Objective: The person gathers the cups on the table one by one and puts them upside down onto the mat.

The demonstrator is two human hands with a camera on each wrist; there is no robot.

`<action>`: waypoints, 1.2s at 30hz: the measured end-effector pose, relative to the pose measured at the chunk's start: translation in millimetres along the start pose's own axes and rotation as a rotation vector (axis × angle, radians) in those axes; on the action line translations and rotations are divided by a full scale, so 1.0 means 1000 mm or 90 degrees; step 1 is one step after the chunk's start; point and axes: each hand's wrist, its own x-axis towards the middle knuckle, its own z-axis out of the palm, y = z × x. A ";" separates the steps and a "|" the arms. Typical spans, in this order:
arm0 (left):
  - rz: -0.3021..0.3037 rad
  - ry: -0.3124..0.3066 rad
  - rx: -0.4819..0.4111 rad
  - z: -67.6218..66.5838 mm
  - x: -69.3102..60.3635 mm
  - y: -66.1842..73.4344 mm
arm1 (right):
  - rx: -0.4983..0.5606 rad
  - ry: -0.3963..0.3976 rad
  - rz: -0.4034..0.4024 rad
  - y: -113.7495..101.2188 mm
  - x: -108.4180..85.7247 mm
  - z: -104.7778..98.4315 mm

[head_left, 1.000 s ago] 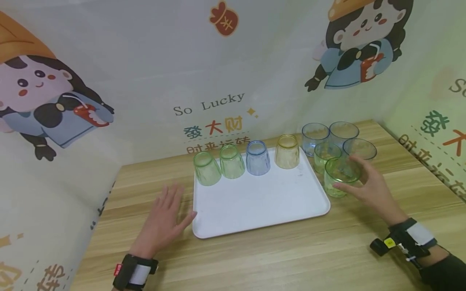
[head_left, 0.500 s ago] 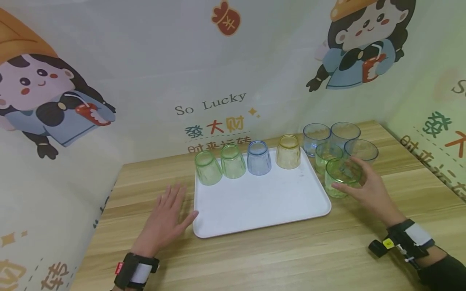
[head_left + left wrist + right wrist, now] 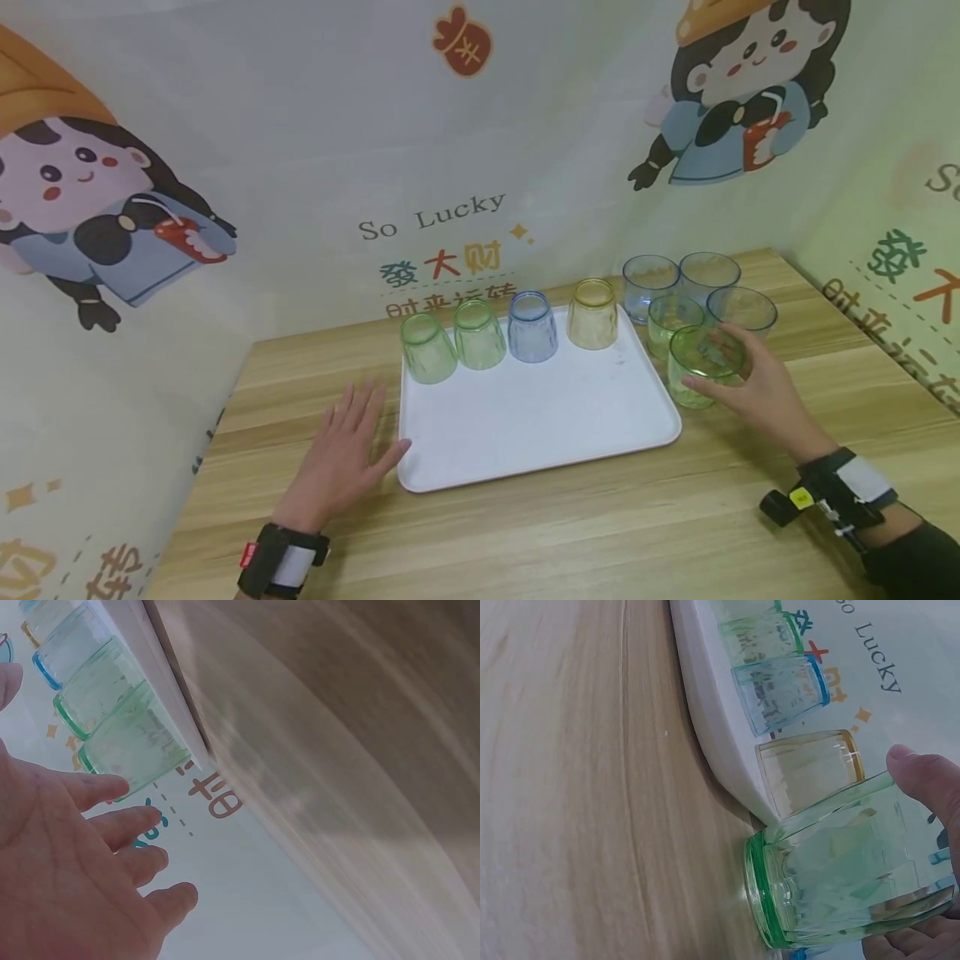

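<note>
Four tinted glasses stand mouth-down along the far edge of the white tray point(image 3: 525, 425): two green glasses point(image 3: 429, 354), one blue glass point(image 3: 532, 329), one yellow glass point(image 3: 592, 317). Right hand point(image 3: 776, 404) pinches the near green glass point(image 3: 701, 358) between thumb and fingers close to its rim; it's mouth-up, just beside the tray's right edge. Base contact with the table point(image 3: 525, 542): can't tell. Left hand point(image 3: 337, 462) is spread, holds nothing, thumb out at the tray's left edge; touching or not, unclear.

Grip advice: oppose thumb and fingers squarely, press evenly; walls look smooth and probably slip. Stay well off the second green glass point(image 3: 660, 333) and three blue glasses point(image 3: 650, 292), all mouth-up beyond it, right of the tray; crowded rims could knock.

Materials: see-through, glass-like, faceted walls tapering to thick, darker bases. Tray smooth, low-lipped, corners rounded. Table pale, streaky wood grain.
</note>
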 end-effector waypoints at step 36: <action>-0.002 0.002 0.000 0.005 -0.005 0.004 | 0.032 0.008 -0.017 -0.026 0.005 -0.020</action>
